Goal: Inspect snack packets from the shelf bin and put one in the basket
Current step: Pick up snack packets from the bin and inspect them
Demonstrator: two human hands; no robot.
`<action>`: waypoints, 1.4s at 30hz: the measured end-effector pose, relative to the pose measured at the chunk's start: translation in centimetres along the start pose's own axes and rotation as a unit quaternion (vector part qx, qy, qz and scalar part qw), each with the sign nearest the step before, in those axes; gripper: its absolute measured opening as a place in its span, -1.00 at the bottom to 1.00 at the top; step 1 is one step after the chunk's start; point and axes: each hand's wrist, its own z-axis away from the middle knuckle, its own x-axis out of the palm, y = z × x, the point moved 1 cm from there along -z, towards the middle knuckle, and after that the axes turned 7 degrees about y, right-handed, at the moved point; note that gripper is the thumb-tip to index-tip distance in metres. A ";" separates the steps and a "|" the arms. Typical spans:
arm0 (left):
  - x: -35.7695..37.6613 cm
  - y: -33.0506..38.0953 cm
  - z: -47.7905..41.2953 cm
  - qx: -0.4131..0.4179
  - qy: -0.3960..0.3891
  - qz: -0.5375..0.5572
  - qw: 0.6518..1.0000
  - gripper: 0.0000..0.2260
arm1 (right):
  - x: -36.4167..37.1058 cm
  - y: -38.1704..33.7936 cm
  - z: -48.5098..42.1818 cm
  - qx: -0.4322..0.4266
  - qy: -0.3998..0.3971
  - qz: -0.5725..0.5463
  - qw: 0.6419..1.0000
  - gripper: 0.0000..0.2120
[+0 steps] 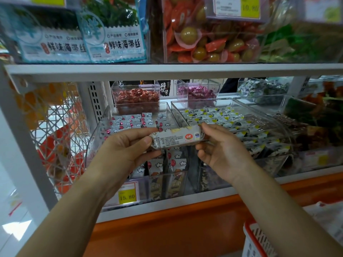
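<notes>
Two hands meet at the centre of the frame, holding one snack packet [178, 138] level between them. The left hand [128, 145] pinches the packet's left end between thumb and curled fingers. The right hand [222, 154] pinches the right end, forefinger on top and thumb beneath. The packet's printed back panel faces the viewer, as if being read. It hangs in the air just in front of the clear shelf bin [104, 138], which holds more packets with a red and white cloud pattern. A neighbouring bin [285, 125] to the right holds yellow and black packets. The basket [256, 240], white with a red rim, shows only as a corner at the lower right, well below the packet and partly behind the right forearm. The wrapper looks glossy and is held only at its ends, so it could slip when one hand lets go, dropping back into the bin or off the shelf's front edge. With the basket low and mostly out of sight, a careless drop may miss it. If rejected, the packet might be returned to the wrong bin.
</notes>
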 end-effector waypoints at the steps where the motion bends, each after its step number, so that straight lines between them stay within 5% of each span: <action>1: 0.0 0.0 0.0 0.003 0.004 -0.002 1.000 -0.77 | -0.1 0.0 -0.1 -0.002 -0.007 0.002 1.000 -0.84; 9: -0.4 0.3 0.0 -0.010 0.035 0.019 0.999 -0.77 | -0.2 -0.1 -0.5 -0.030 -0.106 -0.016 0.994 -0.69; 15: 0.1 0.5 0.4 -0.061 0.014 0.068 0.996 -0.82 | -0.5 -0.4 -0.4 -0.064 -0.092 0.007 0.994 -0.69; 21: 0.0 0.5 0.5 -0.022 -0.006 0.001 1.000 -0.70 | -0.3 -0.6 -0.1 -0.099 -0.059 0.045 0.992 -0.83; 24: 0.1 0.5 0.5 -0.036 -0.011 0.041 0.998 -0.64 | -0.3 -0.4 -0.2 -0.148 -0.057 0.079 0.984 -0.65; 27: 0.3 0.5 0.4 -0.048 -0.006 0.045 0.998 -0.79 | -0.3 -0.1 -0.2 -0.174 -0.066 0.106 0.977 -0.54; 30: 0.3 0.4 0.5 -0.035 -0.004 0.035 0.999 -0.85 | -0.1 0.0 -0.3 -0.168 -0.079 0.100 0.978 -0.63; 34: 0.2 0.5 0.6 -0.013 -0.015 0.018 1.000 -0.69 | 0.0 0.1 -0.4 -0.144 -0.076 0.087 0.983 -0.83; 42: 0.4 0.2 0.3 0.016 -0.010 0.004 1.000 -0.66 | 0.1 0.3 -0.1 -0.133 -0.042 0.101 0.985 -0.90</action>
